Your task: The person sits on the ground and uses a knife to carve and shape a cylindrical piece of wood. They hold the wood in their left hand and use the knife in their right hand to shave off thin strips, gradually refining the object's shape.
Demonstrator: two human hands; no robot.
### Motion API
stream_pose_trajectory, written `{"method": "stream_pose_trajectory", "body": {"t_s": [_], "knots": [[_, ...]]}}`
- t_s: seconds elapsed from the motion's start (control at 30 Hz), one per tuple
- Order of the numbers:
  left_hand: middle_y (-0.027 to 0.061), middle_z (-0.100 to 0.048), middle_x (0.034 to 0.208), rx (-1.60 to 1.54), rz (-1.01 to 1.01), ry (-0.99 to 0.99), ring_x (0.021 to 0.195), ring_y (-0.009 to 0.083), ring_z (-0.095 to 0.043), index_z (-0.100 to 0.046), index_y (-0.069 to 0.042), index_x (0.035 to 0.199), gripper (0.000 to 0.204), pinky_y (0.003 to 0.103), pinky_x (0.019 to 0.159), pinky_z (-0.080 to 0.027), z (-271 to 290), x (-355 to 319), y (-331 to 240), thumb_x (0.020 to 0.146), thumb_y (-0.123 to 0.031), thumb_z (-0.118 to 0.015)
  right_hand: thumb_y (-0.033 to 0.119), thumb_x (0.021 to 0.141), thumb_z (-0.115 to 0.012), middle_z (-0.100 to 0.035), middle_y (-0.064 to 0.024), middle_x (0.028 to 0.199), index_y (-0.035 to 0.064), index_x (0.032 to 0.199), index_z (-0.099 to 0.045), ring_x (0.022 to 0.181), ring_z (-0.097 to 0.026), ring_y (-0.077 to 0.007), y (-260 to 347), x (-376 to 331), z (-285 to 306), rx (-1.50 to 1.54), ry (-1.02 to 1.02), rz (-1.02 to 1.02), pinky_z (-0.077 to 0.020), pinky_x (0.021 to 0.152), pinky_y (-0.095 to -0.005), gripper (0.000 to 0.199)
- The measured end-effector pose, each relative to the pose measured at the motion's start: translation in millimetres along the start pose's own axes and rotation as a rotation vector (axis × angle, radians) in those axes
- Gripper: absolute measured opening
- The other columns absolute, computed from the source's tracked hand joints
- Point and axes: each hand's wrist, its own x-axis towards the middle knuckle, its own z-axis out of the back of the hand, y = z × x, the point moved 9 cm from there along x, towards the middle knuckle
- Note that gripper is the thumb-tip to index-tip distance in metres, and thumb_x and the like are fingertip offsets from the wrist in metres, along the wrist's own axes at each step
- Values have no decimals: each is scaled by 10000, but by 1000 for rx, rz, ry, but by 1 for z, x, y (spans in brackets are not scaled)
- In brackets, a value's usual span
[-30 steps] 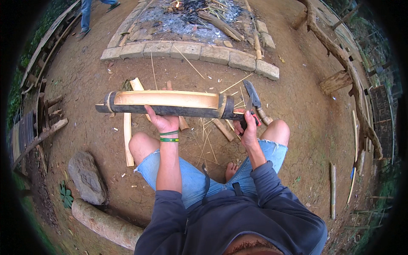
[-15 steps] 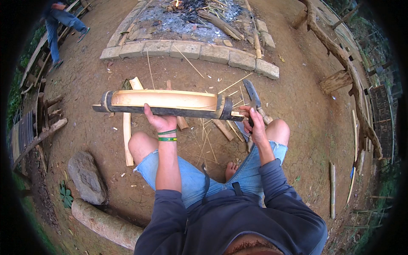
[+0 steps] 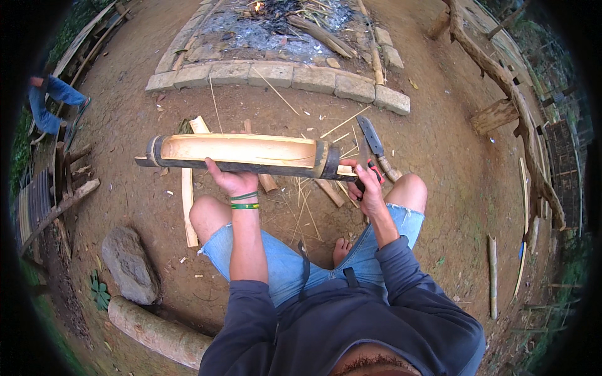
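My left hand point(image 3: 233, 182) is closed under a long dark bamboo tube point(image 3: 251, 166), carrying it level above the ground. A long opening in the tube's upper side bares its pale inside point(image 3: 238, 148). At the tube's right end, my right hand point(image 3: 370, 188) is closed round a black-and-red-handled tool point(image 3: 374, 170). A thin greyish blade seems to rise from it, close beside the bamboo end; its exact kind is unclear. Just beyond lies a machete point(image 3: 371, 136) with a dark blade and pale handle, on the ground near my right knee.
Ahead is a stone-edged fire pit point(image 3: 273, 74) with ash and a small flame. Split bamboo strips point(image 3: 189, 207) and thin slivers lie around me. A rock point(image 3: 130, 263) and a log point(image 3: 157, 332) sit to my left. A person point(image 3: 56, 103) is at the upper left.
My right hand has turned the tool, so its red part and blade now show by the bamboo end. The tube has shifted slightly left. The other person has moved farther left.
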Motion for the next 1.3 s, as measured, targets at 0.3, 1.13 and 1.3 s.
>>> {"method": "stream_pose_trajectory", "body": {"t_s": [0.3, 1.13, 1.3], "knots": [[171, -574, 1272, -8, -10, 20, 1210, 364, -539, -442, -22, 1379, 861, 529, 1088, -404, -2, 0, -5, 804, -624, -663, 388, 1015, -466, -442, 50, 651, -24, 1266, -562, 459, -311, -24, 3, 2, -5, -49, -7, 11, -317, 421, -211, 492], [149, -596, 1250, -55, 39, -16, 1217, 353, -543, -476, -39, 1346, 796, 520, 1080, -421, 8, 2, -2, 812, -593, -679, 435, 1032, -423, -447, 49, 663, 0, 1296, -547, 453, -309, -34, 4, 2, -11, -43, -50, 31, -309, 416, -213, 524], [147, -601, 1240, -57, 46, -15, 1212, 354, -546, -486, -43, 1336, 783, 523, 1077, -422, 8, 2, -1, 811, -591, -681, 433, 1031, -424, -465, 45, 673, 0, 1296, -547, 452, -305, -34, 1, 4, -9, -28, -50, 34, -305, 413, -216, 522]]}}
